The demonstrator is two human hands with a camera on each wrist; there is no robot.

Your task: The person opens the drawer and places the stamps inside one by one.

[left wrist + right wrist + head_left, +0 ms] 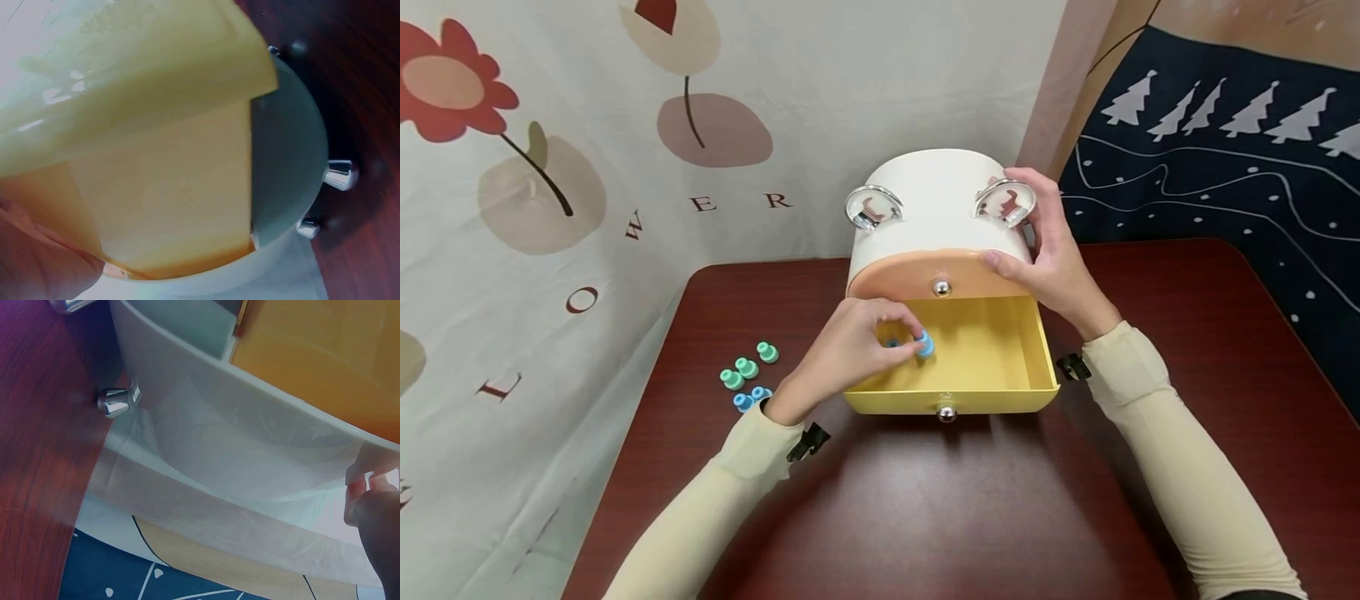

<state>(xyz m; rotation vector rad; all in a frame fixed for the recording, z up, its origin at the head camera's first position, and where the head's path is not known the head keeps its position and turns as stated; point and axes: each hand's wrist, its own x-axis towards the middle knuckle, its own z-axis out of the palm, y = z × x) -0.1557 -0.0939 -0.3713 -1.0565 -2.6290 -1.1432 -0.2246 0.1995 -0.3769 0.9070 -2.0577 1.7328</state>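
My left hand [857,342] pinches a small blue stepped peg [927,344] between thumb and index finger, over the pulled-out yellow drawer [992,342]. Another blue peg [892,342] shows inside that drawer, framed by the fingers. My right hand [1060,258] grips the right side of the white rounded drawer box [925,192], thumb on the edge of its orange upper drawer [910,275], fingers behind the silver right ear. In the right wrist view, fingertips [356,494] touch the white wall. The left wrist view shows the yellow drawer front [137,94] from below.
On the table left of the box lie several green pegs [747,367] and blue pegs [742,402], the latter partly behind the left wrist. Silver feet [340,175] stick out under the box. A printed cloth [737,208] hangs behind the dark red table [925,508].
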